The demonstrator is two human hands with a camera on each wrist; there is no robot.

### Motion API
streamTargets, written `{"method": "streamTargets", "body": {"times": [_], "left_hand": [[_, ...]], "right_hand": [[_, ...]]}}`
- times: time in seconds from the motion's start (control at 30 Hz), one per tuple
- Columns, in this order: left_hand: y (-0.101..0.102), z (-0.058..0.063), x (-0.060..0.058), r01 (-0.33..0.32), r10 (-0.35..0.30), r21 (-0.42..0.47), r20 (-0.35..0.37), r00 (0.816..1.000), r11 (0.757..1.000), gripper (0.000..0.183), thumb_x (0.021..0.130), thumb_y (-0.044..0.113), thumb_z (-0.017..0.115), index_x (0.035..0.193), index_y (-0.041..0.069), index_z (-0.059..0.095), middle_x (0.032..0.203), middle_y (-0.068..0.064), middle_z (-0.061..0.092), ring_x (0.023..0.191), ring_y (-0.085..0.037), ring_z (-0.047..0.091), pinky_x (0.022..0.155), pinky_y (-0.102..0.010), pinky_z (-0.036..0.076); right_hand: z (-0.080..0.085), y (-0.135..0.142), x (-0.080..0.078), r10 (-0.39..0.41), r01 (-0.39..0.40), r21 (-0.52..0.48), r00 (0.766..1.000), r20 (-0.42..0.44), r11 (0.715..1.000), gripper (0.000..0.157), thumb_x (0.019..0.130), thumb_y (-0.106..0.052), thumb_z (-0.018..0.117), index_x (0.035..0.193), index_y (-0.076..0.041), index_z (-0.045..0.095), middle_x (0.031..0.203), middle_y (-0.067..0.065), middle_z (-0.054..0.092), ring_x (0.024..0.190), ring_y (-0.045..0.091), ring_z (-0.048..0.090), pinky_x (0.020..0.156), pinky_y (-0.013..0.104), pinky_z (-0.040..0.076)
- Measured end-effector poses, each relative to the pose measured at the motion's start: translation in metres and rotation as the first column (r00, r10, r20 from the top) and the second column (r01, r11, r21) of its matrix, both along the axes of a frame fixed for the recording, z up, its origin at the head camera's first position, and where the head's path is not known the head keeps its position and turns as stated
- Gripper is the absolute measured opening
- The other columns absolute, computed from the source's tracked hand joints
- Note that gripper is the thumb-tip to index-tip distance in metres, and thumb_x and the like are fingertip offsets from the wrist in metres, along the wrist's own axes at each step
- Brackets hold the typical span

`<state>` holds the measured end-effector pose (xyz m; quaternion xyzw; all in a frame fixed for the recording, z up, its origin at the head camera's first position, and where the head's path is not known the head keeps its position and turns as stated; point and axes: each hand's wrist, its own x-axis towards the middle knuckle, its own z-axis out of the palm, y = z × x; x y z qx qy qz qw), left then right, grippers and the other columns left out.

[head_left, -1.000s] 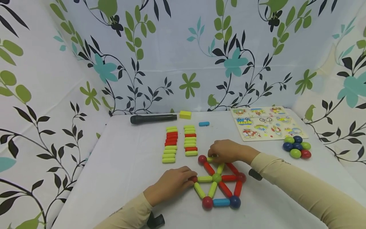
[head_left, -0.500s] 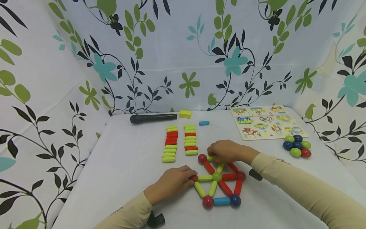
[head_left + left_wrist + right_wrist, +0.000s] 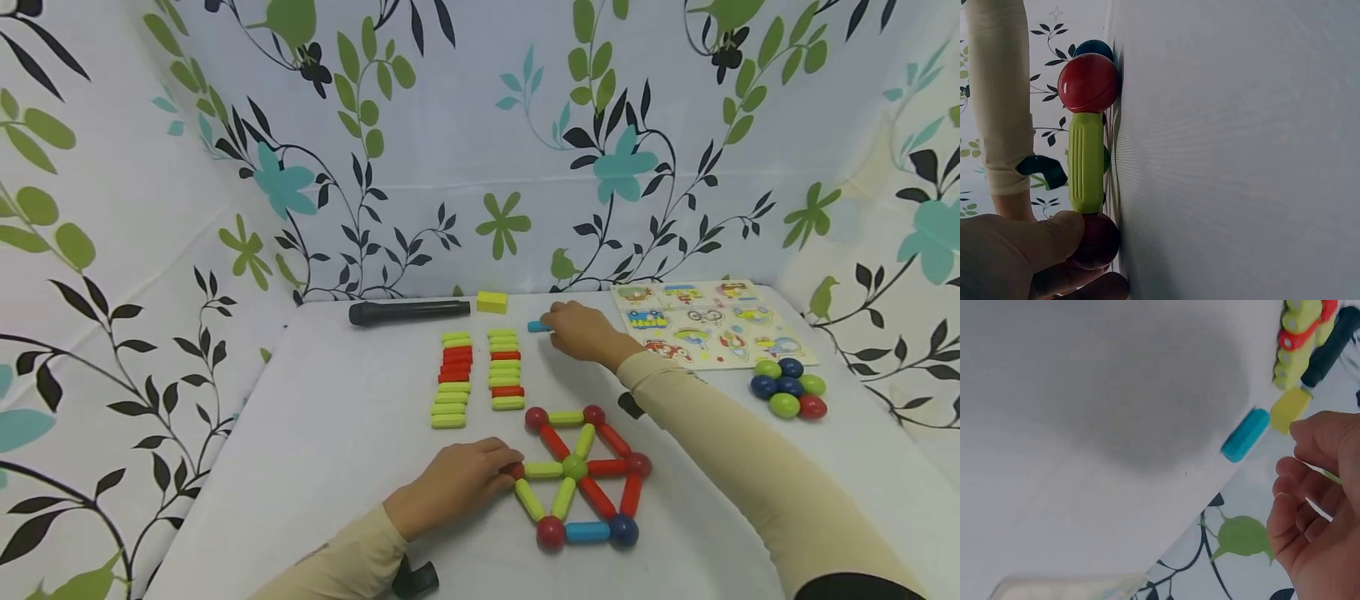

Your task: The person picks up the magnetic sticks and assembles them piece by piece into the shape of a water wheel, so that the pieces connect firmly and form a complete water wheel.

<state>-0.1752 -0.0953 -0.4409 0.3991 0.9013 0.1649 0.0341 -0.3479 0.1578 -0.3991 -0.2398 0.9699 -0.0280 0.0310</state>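
My left hand (image 3: 457, 483) pinches a red ball (image 3: 1096, 240) at the left corner of a flat frame of magnetic rods and balls. A ribbed yellow-green rod (image 3: 1086, 162) joins this ball to another red ball (image 3: 1088, 82). The frame has a green ball (image 3: 574, 467) in its middle, with yellow-green and red rods spreading out from it; a blue rod (image 3: 587, 532) and a dark blue ball (image 3: 623, 530) are on its near side. Farther back, my right hand (image 3: 585, 333) is over a loose blue rod (image 3: 1245, 435), its fingers loosely bent and apart from the rod in the right wrist view.
Two columns of yellow-green and red rods (image 3: 506, 368) lie left of the right hand. Behind them are a black microphone (image 3: 408, 312) and a yellow block (image 3: 492, 302). A picture puzzle board (image 3: 705, 325) and several loose balls (image 3: 784, 406) are at right.
My right hand has left the frame's far side and moved back to the loose blue rod, uncovering a red ball and the yellow-green rod there. My left hand has kept its hold.
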Motion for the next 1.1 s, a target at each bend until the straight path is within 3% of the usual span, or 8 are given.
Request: {"method": "streamTargets", "body": {"times": [0.1, 0.2, 0.33, 0.53, 0.67, 0.83, 0.93, 1.1], "left_hand": [[-0.001, 0.001, 0.0, 0.004, -0.004, 0.007, -0.007, 1.0, 1.0, 0.027, 0.096, 0.021, 0.073, 0.123, 0.018, 0.071, 0.109, 0.007, 0.07, 0.089, -0.003, 0.063, 0.079, -0.02, 0.055], [0.001, 0.0, -0.001, 0.005, -0.005, -0.001, -0.014, 1.0, 1.0, 0.027, 0.096, 0.022, 0.073, 0.123, 0.019, 0.071, 0.11, 0.008, 0.07, 0.089, -0.002, 0.064, 0.078, -0.02, 0.054], [0.001, 0.0, -0.001, -0.011, 0.011, -0.019, -0.024, 1.0, 1.0, 0.028, 0.096, 0.022, 0.073, 0.124, 0.02, 0.071, 0.11, 0.009, 0.07, 0.089, -0.002, 0.064, 0.078, -0.02, 0.054], [-0.001, 0.0, 0.001, -0.005, 0.005, -0.016, -0.014, 1.0, 1.0, 0.028, 0.096, 0.023, 0.073, 0.123, 0.02, 0.071, 0.109, 0.009, 0.07, 0.088, -0.001, 0.063, 0.077, -0.018, 0.054], [0.001, 0.002, 0.001, -0.013, 0.013, -0.025, 0.003, 1.0, 1.0, 0.029, 0.096, 0.023, 0.073, 0.124, 0.021, 0.07, 0.11, 0.01, 0.07, 0.088, 0.0, 0.062, 0.078, -0.019, 0.054], [0.003, 0.002, 0.001, -0.013, 0.013, -0.03, 0.018, 1.0, 0.999, 0.029, 0.095, 0.022, 0.074, 0.124, 0.021, 0.071, 0.11, 0.01, 0.07, 0.088, 0.0, 0.062, 0.078, -0.02, 0.054], [0.003, 0.003, 0.0, -0.016, 0.016, -0.031, 0.023, 1.0, 0.999, 0.03, 0.095, 0.022, 0.074, 0.124, 0.02, 0.071, 0.109, 0.01, 0.071, 0.089, 0.0, 0.063, 0.079, -0.02, 0.054], [0.002, 0.004, -0.001, -0.064, 0.065, -0.032, 0.048, 0.997, 0.997, 0.034, 0.093, 0.025, 0.076, 0.125, 0.015, 0.071, 0.108, 0.007, 0.074, 0.091, -0.004, 0.065, 0.082, -0.024, 0.056]], "right_hand": [[-0.003, -0.009, -0.018, -0.033, 0.033, 0.053, 0.999, -0.011, 0.998, 0.043, 0.101, -0.014, 0.059, 0.144, -0.009, 0.058, 0.139, 0.016, 0.06, 0.119, 0.035, 0.058, 0.099, 0.05, 0.052], [-0.008, -0.014, -0.025, -0.036, 0.035, 0.131, 0.999, 0.005, 0.991, 0.038, 0.103, -0.013, 0.059, 0.14, -0.01, 0.062, 0.134, 0.015, 0.063, 0.115, 0.035, 0.058, 0.096, 0.049, 0.053], [-0.012, -0.021, -0.028, -0.015, 0.017, 0.194, 1.0, -0.011, 0.981, 0.027, 0.101, -0.016, 0.064, 0.126, -0.01, 0.07, 0.118, 0.013, 0.066, 0.104, 0.031, 0.058, 0.086, 0.045, 0.057], [-0.017, -0.024, -0.027, -0.062, 0.07, 0.212, 0.997, -0.042, 0.975, 0.031, 0.1, -0.015, 0.066, 0.129, -0.008, 0.066, 0.121, 0.015, 0.063, 0.105, 0.032, 0.058, 0.088, 0.046, 0.057], [-0.019, -0.019, -0.028, -0.055, 0.063, 0.233, 0.998, -0.039, 0.97, 0.023, 0.099, -0.012, 0.066, 0.122, -0.009, 0.07, 0.113, 0.012, 0.068, 0.101, 0.03, 0.06, 0.086, 0.046, 0.057], [-0.018, -0.008, -0.027, -0.051, 0.056, 0.181, 0.998, -0.034, 0.982, 0.016, 0.097, -0.013, 0.068, 0.113, -0.01, 0.073, 0.103, 0.008, 0.071, 0.095, 0.027, 0.061, 0.083, 0.045, 0.057], [-0.007, -0.005, -0.02, -0.02, 0.022, 0.09, 0.999, -0.026, 0.996, 0.016, 0.096, -0.015, 0.07, 0.112, -0.013, 0.074, 0.102, 0.004, 0.071, 0.093, 0.025, 0.061, 0.083, 0.043, 0.056], [0.022, -0.012, 0.014, 0.18, -0.18, -0.036, 0.984, -0.007, 0.983, 0.024, 0.093, -0.017, 0.075, 0.117, -0.018, 0.076, 0.108, -0.002, 0.072, 0.096, 0.018, 0.058, 0.085, 0.036, 0.054]]}}
